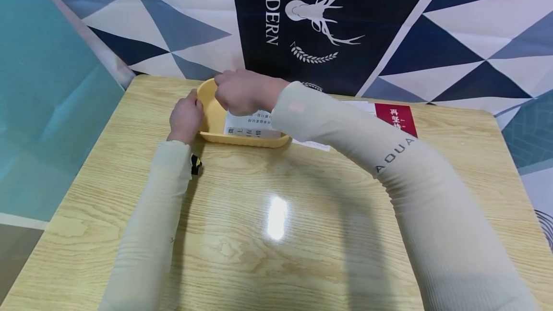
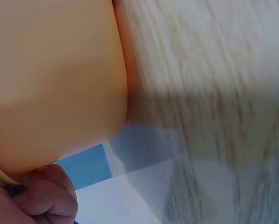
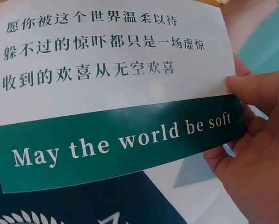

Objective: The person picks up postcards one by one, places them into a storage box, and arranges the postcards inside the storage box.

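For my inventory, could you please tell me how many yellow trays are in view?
1: the yellow tray sits on the table, toward its far edge, with the left hand gripping its left end.

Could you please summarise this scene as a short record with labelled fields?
Left hand: left hand grips the rim of the yellow basket
Right hand: right hand pinches the edge of a white-and-green card
Card text: a green band reads "May the world be soft", below Chinese lines
Right of basket: red card, partly hidden by the right sleeve
Near left sleeve: small black-and-yellow item, not identifiable
Surface: wood-grain table
Backdrop: geometric panel with a deer head and "MODERN"
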A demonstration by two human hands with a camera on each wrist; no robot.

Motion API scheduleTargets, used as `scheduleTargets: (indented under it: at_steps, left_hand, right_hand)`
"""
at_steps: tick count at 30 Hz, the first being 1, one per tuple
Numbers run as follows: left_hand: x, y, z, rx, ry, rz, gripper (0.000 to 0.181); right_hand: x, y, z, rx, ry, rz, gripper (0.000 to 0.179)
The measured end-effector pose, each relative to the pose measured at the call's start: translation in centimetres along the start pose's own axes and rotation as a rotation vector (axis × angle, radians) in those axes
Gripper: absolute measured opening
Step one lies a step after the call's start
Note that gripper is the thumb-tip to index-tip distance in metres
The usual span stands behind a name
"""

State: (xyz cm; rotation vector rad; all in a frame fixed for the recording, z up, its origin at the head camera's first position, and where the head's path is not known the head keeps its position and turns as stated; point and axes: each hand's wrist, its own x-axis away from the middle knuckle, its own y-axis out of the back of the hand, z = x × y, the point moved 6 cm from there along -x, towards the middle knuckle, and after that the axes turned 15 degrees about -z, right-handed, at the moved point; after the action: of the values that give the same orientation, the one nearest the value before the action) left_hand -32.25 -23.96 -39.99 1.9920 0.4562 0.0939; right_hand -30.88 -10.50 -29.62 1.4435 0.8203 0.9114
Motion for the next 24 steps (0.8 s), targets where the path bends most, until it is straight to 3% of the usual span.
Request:
scheduleTargets:
  at_steps: [12,24]
  left_hand:
    - [-0.1,-0.1,0.2,-0.003,-0.003,0.009,0.048]
    - [-0.2,-0.1,0.2,0.003,-0.004,0.012,0.049]
  right_hand:
    - [-1.0,-2.6,0.4,0.03,0.015,0.077,0.026]
    - [-1.3,-3.8,0.1,0.028,-0.017,0.104,0.025]
